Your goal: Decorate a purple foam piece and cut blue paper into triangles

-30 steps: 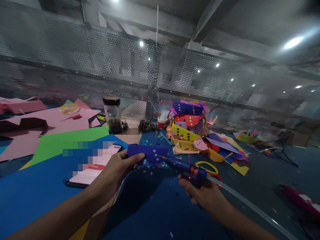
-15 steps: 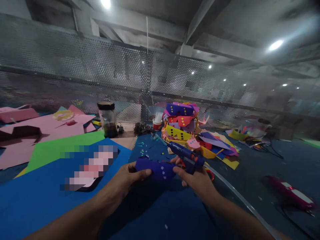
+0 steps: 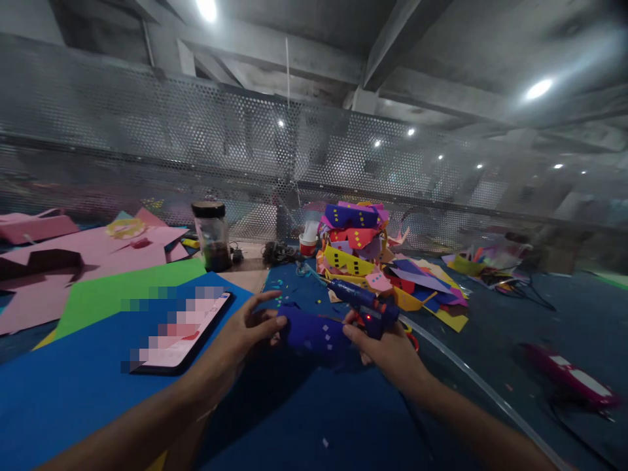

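Through the head camera I look down across a worktable (image 3: 490,340) with a dark blue top, littered with craft paper. My left hand (image 3: 245,330) is loosened, its fingers spread and the forefinger lifted, with only the thumb resting against the left end of a purple paper piece (image 3: 311,332). That piece, dotted with small coloured squares, sits low in the middle of the view, between both hands and just above the tabletop. My right hand (image 3: 387,353) is wrapped around the grip of a blue glue gun (image 3: 366,304), whose nozzle points up and to the left; the same hand's thumb touches the right end of the purple piece. A small red light glows on the gun. Left of my left hand a phone (image 3: 181,330) lies on a large blue sheet (image 3: 63,386), with a green sheet (image 3: 122,291) and pink sheets (image 3: 73,252) beyond it. Farther back stand a dark-lidded jar (image 3: 212,235) and a heap of coloured paper shapes (image 3: 363,248). A perforated metal screen (image 3: 294,163) closes off the far edge.
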Demonstrator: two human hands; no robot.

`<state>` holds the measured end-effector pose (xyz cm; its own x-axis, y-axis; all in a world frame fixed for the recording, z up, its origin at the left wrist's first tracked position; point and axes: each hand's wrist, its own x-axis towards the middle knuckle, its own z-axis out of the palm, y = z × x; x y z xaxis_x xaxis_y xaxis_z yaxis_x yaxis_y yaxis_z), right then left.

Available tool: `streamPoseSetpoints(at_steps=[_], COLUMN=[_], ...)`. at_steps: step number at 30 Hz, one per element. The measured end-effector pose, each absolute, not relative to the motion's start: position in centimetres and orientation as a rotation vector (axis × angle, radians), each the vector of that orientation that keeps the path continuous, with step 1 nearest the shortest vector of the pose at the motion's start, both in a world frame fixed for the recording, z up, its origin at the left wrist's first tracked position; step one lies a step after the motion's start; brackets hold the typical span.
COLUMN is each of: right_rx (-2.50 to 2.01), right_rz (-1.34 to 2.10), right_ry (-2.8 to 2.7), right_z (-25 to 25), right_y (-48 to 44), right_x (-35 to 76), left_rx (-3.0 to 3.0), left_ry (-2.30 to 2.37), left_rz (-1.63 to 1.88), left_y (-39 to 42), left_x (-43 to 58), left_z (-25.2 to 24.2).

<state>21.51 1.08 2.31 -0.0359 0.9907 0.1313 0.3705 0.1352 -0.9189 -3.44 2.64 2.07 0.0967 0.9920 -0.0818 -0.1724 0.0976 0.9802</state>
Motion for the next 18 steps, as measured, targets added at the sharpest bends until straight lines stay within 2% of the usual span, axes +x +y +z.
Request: streamPoseSetpoints(at_steps=[10, 18], right_rx=[-1.360, -1.359], right_rz=[0.876, 0.698], right_ry=[-1.601, -1.606], right_z=[2.0, 2.1], right_y=[1.6, 1.3], right_x=[22.0, 22.5], left_rx=[1.301, 1.217], left_ry=[1.066, 1.074], left_rz=[1.128, 1.129], left_y=[3.5, 4.0], left_x=[-4.1, -4.8], left_z=[1.7, 1.2])
